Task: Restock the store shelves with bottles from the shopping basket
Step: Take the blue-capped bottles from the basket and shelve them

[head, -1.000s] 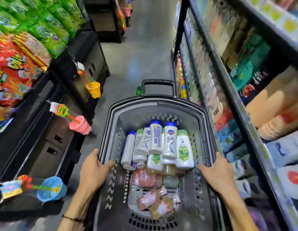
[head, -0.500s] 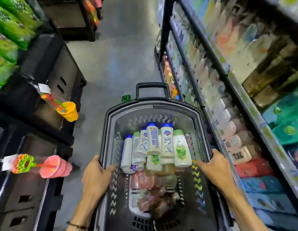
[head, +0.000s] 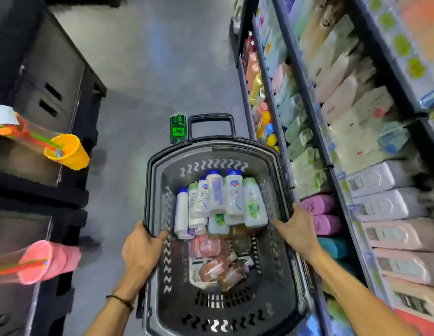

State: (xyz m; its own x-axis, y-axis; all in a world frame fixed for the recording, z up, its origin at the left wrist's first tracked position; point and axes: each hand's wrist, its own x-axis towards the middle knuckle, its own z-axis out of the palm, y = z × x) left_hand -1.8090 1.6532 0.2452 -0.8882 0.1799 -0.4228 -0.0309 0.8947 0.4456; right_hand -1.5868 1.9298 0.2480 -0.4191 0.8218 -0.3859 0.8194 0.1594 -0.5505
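Observation:
A grey shopping basket stands in the aisle in front of me. Several white bottles with blue and green caps lie in its far half, and pink and brown pouches lie nearer me. My left hand grips the basket's left rim, fingers curled over the edge. On the right rim, my right hand holds on with its thumb inside. The store shelves run along the right, packed with bottles and packets.
Black display units line the left side, with an orange toy cup and a pink toy cup sticking out into the aisle. Grey floor stretches ahead past the basket's black pull handle.
The basket and I have moved forward along the aisle; the toy cups and shelf goods have slid back past me. Both hands keep the same grip on the rims.

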